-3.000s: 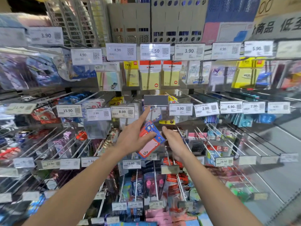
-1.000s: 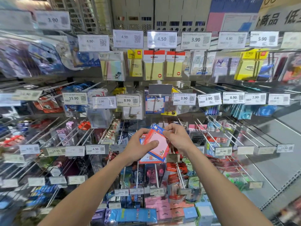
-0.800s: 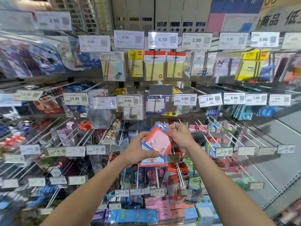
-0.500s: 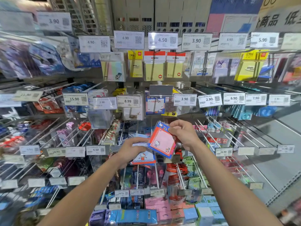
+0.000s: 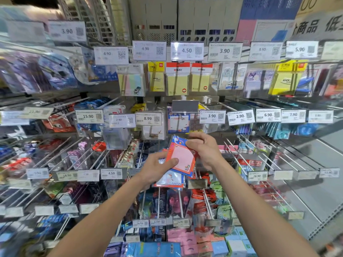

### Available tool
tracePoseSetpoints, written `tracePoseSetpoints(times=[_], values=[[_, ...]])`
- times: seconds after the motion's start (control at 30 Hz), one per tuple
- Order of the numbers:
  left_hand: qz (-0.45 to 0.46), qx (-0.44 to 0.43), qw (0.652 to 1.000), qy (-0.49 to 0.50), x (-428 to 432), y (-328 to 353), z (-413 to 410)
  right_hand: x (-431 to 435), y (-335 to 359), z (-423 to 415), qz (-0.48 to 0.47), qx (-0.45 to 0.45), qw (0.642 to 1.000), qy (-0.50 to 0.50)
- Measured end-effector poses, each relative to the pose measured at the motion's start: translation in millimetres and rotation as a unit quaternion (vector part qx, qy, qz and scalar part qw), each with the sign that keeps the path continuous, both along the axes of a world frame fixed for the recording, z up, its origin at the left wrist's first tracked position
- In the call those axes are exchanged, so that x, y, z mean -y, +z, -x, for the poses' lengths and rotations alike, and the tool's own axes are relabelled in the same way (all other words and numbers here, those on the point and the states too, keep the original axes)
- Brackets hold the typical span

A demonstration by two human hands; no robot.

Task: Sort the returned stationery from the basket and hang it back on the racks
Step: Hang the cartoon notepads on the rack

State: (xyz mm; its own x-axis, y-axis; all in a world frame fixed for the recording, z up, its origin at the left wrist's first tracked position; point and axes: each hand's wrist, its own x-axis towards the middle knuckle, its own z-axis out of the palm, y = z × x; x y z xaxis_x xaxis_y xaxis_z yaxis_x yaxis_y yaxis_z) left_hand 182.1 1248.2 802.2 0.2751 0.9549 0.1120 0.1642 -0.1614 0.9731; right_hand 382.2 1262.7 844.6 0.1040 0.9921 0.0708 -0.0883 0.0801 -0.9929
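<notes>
Mid-hang, I judge: my right grip (image 5: 204,149) pinches the top of the red pack (image 5: 181,158); my left grip (image 5: 157,169) clasps it over a second pack (image 5: 169,179). Next I'd lift it to twelve o'clock, under the blank tag (image 5: 185,106).

Item one: my left hand (image 5: 157,169) and my right hand (image 5: 204,151) were bare, wrists included. Item two: my left forearm (image 5: 111,210) was uncovered along all of its visible length, down to the lower edge of the view. My right forearm (image 5: 250,201) was in the same condition. Item three: only hands and forearms fell inside the view, so clothing could not be assessed. Fingernails were too small to judge.
</notes>
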Motion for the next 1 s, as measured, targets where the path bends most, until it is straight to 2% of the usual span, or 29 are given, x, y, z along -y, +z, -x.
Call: tracePoseSetpoints(times=[0.07, 0.13, 0.4, 0.53, 0.77, 1.0], values=[[-0.035, 0.007, 0.999, 0.001, 0.6, 8.8, -0.3, 3.0, 2.5, -1.1, 0.004, -0.097, 0.995, 0.020], [-0.053, 0.016, 0.998, 0.000, -0.6, 13.7, -3.8, 6.8, 5.0, -3.4, 0.005, -0.120, 0.992, 0.034], [-0.071, 0.058, 0.996, -0.005, -5.4, 18.4, -14.5, 8.7, 3.9, -14.2, -0.023, 0.000, 0.996, 0.088], [-0.090, 0.091, 0.991, 0.024, -9.0, 25.2, -18.8, 3.8, 4.4, -11.1, -0.037, -0.020, 0.995, 0.086], [-0.118, 0.087, 0.988, 0.051, -14.1, 39.0, -27.3, -7.6, 13.9, 1.5, -0.067, -0.011, 0.997, 0.040], [-0.078, 0.098, 0.990, 0.066, -25.9, 38.5, -30.8, -20.1, 18.9, -0.2, -0.048, 0.033, 0.998, 0.014]])
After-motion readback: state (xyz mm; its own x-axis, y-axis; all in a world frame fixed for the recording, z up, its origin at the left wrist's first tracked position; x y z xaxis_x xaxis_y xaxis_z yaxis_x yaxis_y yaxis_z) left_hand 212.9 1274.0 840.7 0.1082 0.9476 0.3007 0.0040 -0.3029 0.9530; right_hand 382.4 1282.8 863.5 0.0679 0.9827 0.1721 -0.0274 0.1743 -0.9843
